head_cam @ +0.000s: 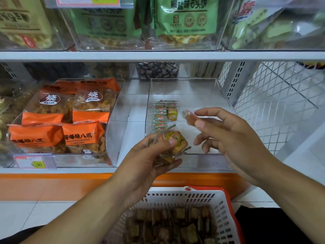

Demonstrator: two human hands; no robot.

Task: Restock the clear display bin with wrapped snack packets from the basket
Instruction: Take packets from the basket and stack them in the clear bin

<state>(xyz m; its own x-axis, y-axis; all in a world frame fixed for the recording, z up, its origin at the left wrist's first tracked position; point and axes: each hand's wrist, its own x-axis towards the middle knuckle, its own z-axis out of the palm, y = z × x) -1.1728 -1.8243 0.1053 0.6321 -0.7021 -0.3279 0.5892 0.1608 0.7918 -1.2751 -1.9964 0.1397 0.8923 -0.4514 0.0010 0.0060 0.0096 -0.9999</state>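
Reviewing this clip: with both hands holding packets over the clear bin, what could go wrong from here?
The left hand grips a loose stack of packets at the clear bin front edge; some could slip outside it. The right hand pinches a single packet above the neat row; dropping it might knock that row askew.

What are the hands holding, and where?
The left hand grips a bunch of snack packets around their middle. The right hand pinches one packet by its end.
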